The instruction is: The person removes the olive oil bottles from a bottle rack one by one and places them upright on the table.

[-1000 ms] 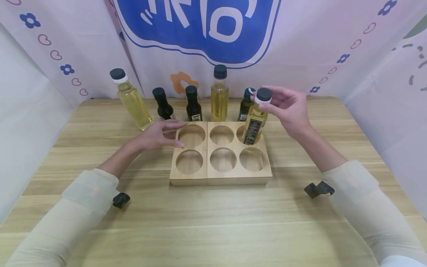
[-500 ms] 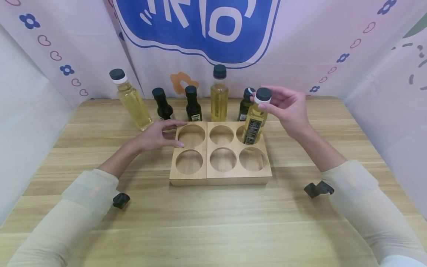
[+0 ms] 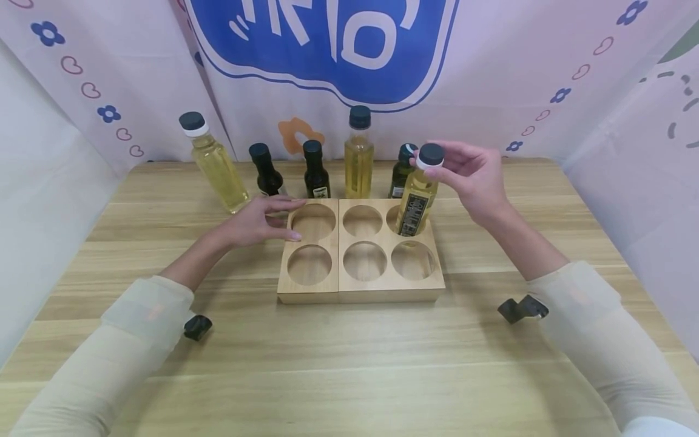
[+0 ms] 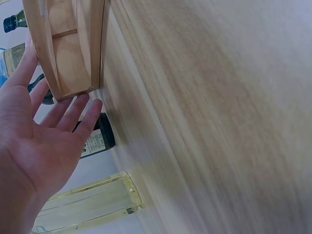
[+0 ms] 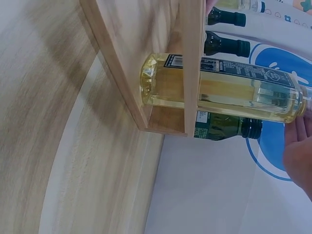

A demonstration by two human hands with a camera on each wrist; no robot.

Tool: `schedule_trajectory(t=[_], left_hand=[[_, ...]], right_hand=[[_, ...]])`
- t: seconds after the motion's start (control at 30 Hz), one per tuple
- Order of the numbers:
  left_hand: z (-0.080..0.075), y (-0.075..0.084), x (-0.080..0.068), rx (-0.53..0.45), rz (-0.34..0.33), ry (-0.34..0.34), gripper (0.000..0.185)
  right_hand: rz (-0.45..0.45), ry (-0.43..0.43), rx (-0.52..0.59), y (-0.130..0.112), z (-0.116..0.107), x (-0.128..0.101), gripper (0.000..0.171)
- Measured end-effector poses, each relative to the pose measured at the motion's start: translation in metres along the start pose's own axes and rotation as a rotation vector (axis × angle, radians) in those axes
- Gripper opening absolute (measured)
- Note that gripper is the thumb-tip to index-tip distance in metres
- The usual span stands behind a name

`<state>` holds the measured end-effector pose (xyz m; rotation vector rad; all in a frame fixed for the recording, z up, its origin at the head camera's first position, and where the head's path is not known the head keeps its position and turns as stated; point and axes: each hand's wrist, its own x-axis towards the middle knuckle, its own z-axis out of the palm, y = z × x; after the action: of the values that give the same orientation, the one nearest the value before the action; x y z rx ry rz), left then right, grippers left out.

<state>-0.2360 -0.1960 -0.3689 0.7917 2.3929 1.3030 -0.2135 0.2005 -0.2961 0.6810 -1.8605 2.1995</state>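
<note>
In the head view a wooden bottle rack, made of two joined blocks with round holes, stands mid-table. My left hand rests at its back left corner, thumb on the top and fingers along the back edge. The left wrist view shows these fingers fairly straight against the wood. My right hand pinches a yellow oil bottle by the neck, just under its dark cap. This bottle leans slightly in the back right hole. Its foot sits low between the rack's panels in the right wrist view.
Behind the rack stand a clear oil bottle, two dark bottles and a green bottle. Another yellow oil bottle stands left, behind my left hand. A printed cloth hangs behind the table.
</note>
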Motion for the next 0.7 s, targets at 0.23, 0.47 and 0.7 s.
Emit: schedule_trajectory(t=[0.23,0.47,0.7], left_hand=[[-0.0001,-0.0001,0.0003,-0.012,-0.002,-0.004,0.069],[0.0008,0.0015,-0.0003,-0.019,-0.002,0.001,0.068],[0.0008,0.0021,-0.0007,-0.017,-0.004,0.000,0.068]], right_hand=[[0.013,-0.004,0.009,-0.0041,0.0012,0.0000,0.043],[0.010,-0.006,0.000,-0.0059,0.0023,0.0002,0.042],[-0.016,-0.008,0.030,-0.0097,0.0046,0.0031,0.042]])
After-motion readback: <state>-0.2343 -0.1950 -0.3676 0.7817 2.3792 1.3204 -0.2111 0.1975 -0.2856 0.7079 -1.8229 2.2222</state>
